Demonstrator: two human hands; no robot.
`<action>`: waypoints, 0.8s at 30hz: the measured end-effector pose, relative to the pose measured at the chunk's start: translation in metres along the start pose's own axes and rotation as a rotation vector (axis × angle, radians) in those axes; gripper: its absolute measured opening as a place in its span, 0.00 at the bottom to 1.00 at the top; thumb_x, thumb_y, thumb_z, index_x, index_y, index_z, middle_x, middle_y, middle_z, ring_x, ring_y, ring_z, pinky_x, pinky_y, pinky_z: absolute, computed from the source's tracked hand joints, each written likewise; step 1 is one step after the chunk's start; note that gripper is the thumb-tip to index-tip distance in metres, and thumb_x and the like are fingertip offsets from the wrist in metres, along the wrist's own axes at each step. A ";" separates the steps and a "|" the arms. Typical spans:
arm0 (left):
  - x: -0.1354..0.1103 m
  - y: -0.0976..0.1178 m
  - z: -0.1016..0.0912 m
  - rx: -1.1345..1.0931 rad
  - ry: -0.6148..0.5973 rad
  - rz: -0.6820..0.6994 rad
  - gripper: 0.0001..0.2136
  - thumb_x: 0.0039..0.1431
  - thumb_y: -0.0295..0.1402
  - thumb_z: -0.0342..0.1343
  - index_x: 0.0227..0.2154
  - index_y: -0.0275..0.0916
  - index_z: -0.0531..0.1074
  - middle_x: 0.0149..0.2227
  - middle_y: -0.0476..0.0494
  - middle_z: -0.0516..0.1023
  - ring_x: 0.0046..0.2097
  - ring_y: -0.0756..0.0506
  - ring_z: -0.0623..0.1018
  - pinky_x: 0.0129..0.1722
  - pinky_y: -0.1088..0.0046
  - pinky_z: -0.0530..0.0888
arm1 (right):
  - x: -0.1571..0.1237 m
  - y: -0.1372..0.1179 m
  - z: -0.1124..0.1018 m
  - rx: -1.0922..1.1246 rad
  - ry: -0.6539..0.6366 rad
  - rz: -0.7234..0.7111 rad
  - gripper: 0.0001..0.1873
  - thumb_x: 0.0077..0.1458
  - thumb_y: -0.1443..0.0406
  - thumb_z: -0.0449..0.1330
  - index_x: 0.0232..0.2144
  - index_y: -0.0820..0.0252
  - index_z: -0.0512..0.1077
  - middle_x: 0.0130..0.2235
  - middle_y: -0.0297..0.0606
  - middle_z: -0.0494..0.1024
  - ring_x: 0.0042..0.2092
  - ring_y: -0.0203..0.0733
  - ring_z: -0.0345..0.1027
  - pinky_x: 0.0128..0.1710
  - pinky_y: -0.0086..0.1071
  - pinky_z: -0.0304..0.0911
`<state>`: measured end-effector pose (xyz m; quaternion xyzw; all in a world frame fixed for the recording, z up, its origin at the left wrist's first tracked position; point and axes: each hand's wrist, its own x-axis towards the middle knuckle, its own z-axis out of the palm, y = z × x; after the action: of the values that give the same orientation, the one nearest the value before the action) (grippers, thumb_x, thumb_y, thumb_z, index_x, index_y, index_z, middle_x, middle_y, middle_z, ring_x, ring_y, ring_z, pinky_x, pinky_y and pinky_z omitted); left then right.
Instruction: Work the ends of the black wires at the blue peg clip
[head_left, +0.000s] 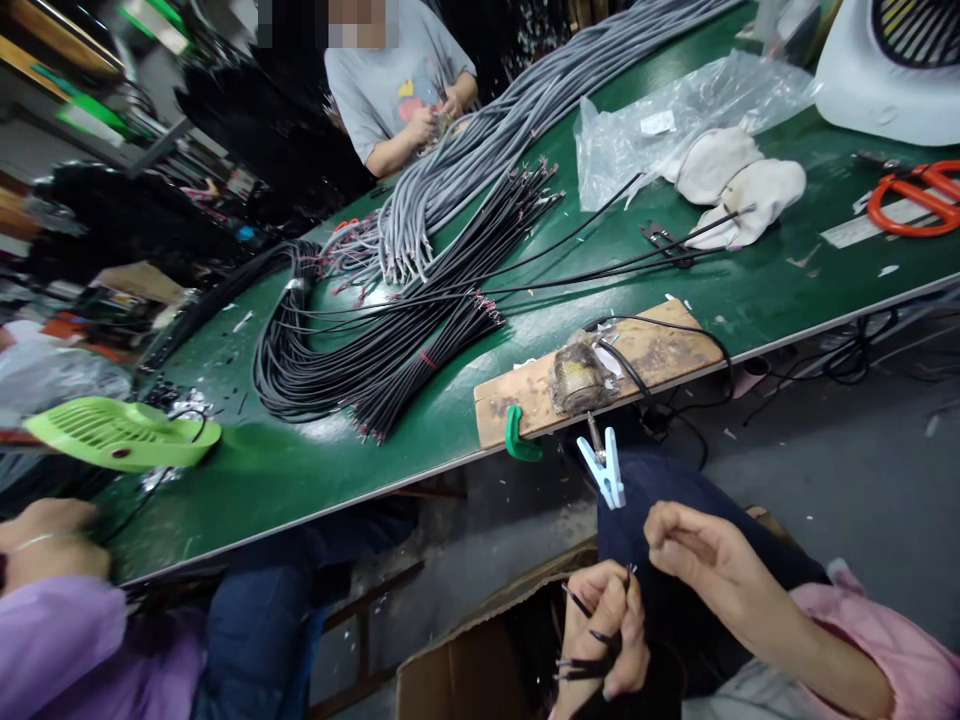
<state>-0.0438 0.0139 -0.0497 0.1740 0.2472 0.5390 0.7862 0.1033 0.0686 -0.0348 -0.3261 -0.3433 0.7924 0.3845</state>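
Observation:
My left hand (606,632) is low in the view, below the table edge, with its fingers closed round a few thin black cables (583,664). Just to its right, my right hand (701,556), in a pink sleeve, is closed in a pinch at the tip of one of those cables. Both hands hover over an open cardboard box (450,672) and my dark-clothed lap. A light blue clip (606,468) hangs just above them, under a wooden block (660,352) clamped to the table edge.
The green table (300,470) carries a large bundle of black cables (360,350), grey cables (480,150), a plastic bag, white cloths (739,185), red scissors (911,195) and a green fan cover (124,432). One person works at the far side; another person's hand (45,545) in a purple sleeve is at the left.

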 end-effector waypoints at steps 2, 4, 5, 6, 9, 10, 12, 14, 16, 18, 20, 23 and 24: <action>0.002 -0.001 0.002 0.022 0.028 0.013 0.14 0.66 0.37 0.52 0.25 0.35 0.68 0.12 0.60 0.57 0.07 0.61 0.48 0.06 0.89 0.52 | 0.004 -0.004 -0.002 -0.217 -0.005 -0.057 0.15 0.50 0.58 0.69 0.36 0.60 0.75 0.33 0.35 0.69 0.35 0.39 0.61 0.35 0.31 0.58; 0.005 -0.002 0.003 0.057 0.059 0.012 0.14 0.66 0.37 0.53 0.25 0.36 0.67 0.11 0.60 0.57 0.07 0.61 0.49 0.06 0.89 0.52 | 0.007 -0.008 0.000 -0.369 -0.019 -0.106 0.11 0.50 0.60 0.69 0.30 0.62 0.76 0.29 0.35 0.70 0.32 0.38 0.60 0.32 0.31 0.56; 0.005 -0.003 0.003 0.078 0.074 0.019 0.15 0.65 0.38 0.53 0.25 0.36 0.67 0.11 0.60 0.57 0.07 0.61 0.49 0.06 0.89 0.52 | 0.009 -0.009 0.001 -0.420 -0.008 -0.132 0.10 0.51 0.61 0.68 0.26 0.62 0.76 0.27 0.34 0.69 0.30 0.38 0.60 0.30 0.31 0.55; 0.006 -0.003 0.002 0.104 0.089 0.022 0.15 0.65 0.39 0.53 0.24 0.36 0.67 0.11 0.60 0.57 0.07 0.61 0.50 0.06 0.89 0.53 | 0.010 -0.010 0.002 -0.451 0.017 -0.164 0.12 0.53 0.61 0.67 0.22 0.63 0.74 0.25 0.34 0.68 0.29 0.37 0.59 0.30 0.31 0.54; 0.006 -0.001 0.002 0.192 0.179 0.039 0.14 0.62 0.41 0.57 0.26 0.36 0.70 0.13 0.56 0.64 0.09 0.61 0.54 0.08 0.89 0.54 | 0.014 -0.010 0.003 -0.388 0.008 -0.211 0.17 0.55 0.58 0.65 0.21 0.63 0.70 0.25 0.34 0.67 0.30 0.38 0.60 0.31 0.32 0.54; 0.006 0.000 0.004 0.230 0.228 0.042 0.13 0.59 0.40 0.60 0.27 0.35 0.71 0.15 0.54 0.68 0.10 0.61 0.56 0.09 0.89 0.55 | 0.016 -0.009 0.001 -0.305 -0.057 -0.178 0.18 0.55 0.56 0.65 0.22 0.63 0.69 0.27 0.34 0.67 0.31 0.38 0.60 0.32 0.32 0.54; 0.006 0.004 0.010 0.309 0.331 0.080 0.11 0.54 0.39 0.65 0.29 0.35 0.74 0.18 0.49 0.74 0.11 0.61 0.59 0.10 0.89 0.56 | 0.022 -0.010 -0.002 -0.085 -0.233 -0.044 0.20 0.54 0.51 0.64 0.26 0.62 0.68 0.28 0.33 0.65 0.30 0.37 0.59 0.30 0.31 0.54; 0.007 0.008 0.020 0.394 0.417 0.190 0.11 0.49 0.37 0.69 0.27 0.36 0.75 0.17 0.48 0.76 0.12 0.60 0.59 0.11 0.88 0.56 | 0.031 -0.014 -0.006 0.063 -0.309 0.050 0.21 0.53 0.50 0.65 0.28 0.63 0.68 0.27 0.32 0.63 0.29 0.35 0.57 0.29 0.29 0.52; 0.011 0.012 0.028 0.492 0.491 0.318 0.10 0.46 0.36 0.70 0.24 0.37 0.76 0.15 0.49 0.74 0.12 0.60 0.58 0.12 0.87 0.56 | 0.044 -0.022 -0.007 0.064 -0.234 0.045 0.20 0.53 0.52 0.65 0.28 0.63 0.69 0.27 0.31 0.63 0.30 0.34 0.55 0.30 0.29 0.51; 0.016 0.017 0.033 0.604 0.545 0.425 0.10 0.43 0.36 0.71 0.21 0.37 0.77 0.15 0.50 0.73 0.12 0.60 0.59 0.12 0.86 0.56 | 0.058 -0.032 -0.004 0.018 -0.172 0.014 0.22 0.53 0.49 0.64 0.29 0.64 0.71 0.28 0.32 0.64 0.30 0.35 0.55 0.31 0.29 0.52; 0.022 0.024 0.036 0.704 0.573 0.502 0.09 0.41 0.37 0.71 0.20 0.38 0.79 0.15 0.49 0.73 0.13 0.59 0.60 0.12 0.85 0.57 | 0.070 -0.042 0.003 0.009 -0.191 0.026 0.27 0.53 0.44 0.60 0.30 0.65 0.73 0.27 0.33 0.65 0.30 0.35 0.55 0.30 0.29 0.52; 0.030 0.032 0.036 0.783 0.587 0.545 0.09 0.41 0.38 0.71 0.19 0.40 0.80 0.14 0.48 0.74 0.13 0.57 0.62 0.13 0.83 0.60 | 0.083 -0.050 0.015 0.059 -0.210 0.046 0.30 0.51 0.42 0.60 0.29 0.67 0.74 0.26 0.35 0.68 0.28 0.34 0.57 0.28 0.28 0.52; 0.032 0.034 0.036 0.784 0.598 0.537 0.09 0.41 0.38 0.71 0.19 0.40 0.80 0.14 0.47 0.74 0.13 0.56 0.62 0.13 0.83 0.60 | 0.085 -0.050 0.018 0.086 -0.196 0.050 0.29 0.50 0.43 0.62 0.27 0.67 0.74 0.26 0.35 0.68 0.28 0.34 0.57 0.28 0.27 0.53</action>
<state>-0.0394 0.0562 -0.0082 0.3500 0.5882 0.6139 0.3934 0.0668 0.1571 -0.0065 -0.2387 -0.3367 0.8438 0.3431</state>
